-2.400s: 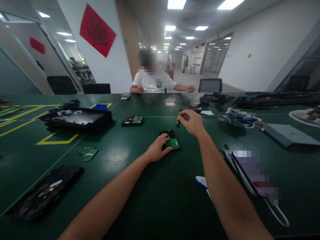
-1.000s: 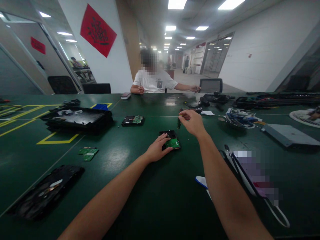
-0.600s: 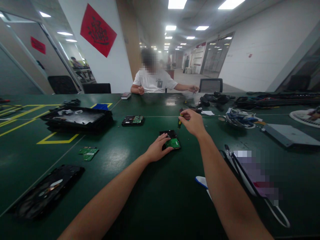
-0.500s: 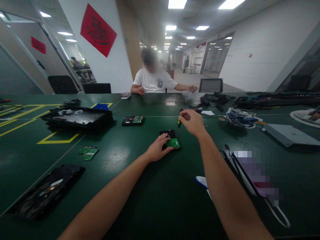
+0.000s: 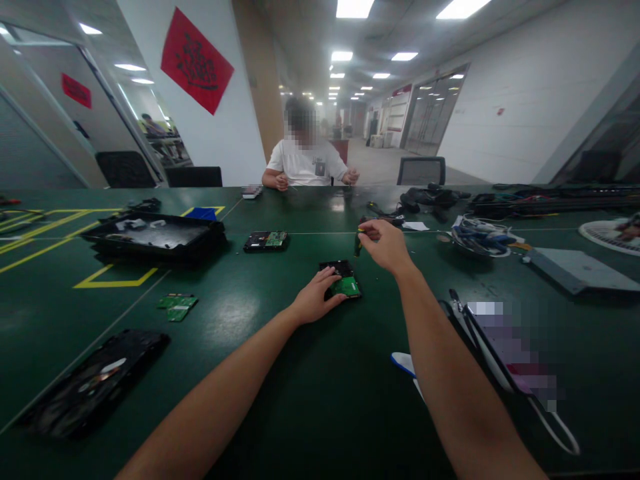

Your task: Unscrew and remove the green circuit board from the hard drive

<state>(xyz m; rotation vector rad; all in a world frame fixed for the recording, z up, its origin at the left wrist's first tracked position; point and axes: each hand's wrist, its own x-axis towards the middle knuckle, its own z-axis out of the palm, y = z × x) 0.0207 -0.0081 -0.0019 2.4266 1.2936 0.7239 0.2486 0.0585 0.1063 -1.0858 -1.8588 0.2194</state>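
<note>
A black hard drive with a green circuit board [image 5: 345, 280] lies on the green table [image 5: 280, 373], a little past the middle. My left hand [image 5: 314, 299] rests on its near left edge, fingers curled over it and holding it down. My right hand [image 5: 385, 245] is above the drive's far right corner, fingers pinched round the top of a small screwdriver [image 5: 357, 244] that stands upright with its tip down on the drive.
A second drive [image 5: 265, 241] and a black tray [image 5: 153, 235] lie to the left. Loose green boards [image 5: 176, 305] and an opened drive [image 5: 90, 387] sit nearer. Cables [image 5: 480, 237] and a grey plate [image 5: 575, 267] lie right. A person in white [image 5: 307, 163] sits opposite.
My hands stay put on the drive and the screwdriver, with only small turns of the right fingers. The person opposite has drawn an outstretched arm back in.
</note>
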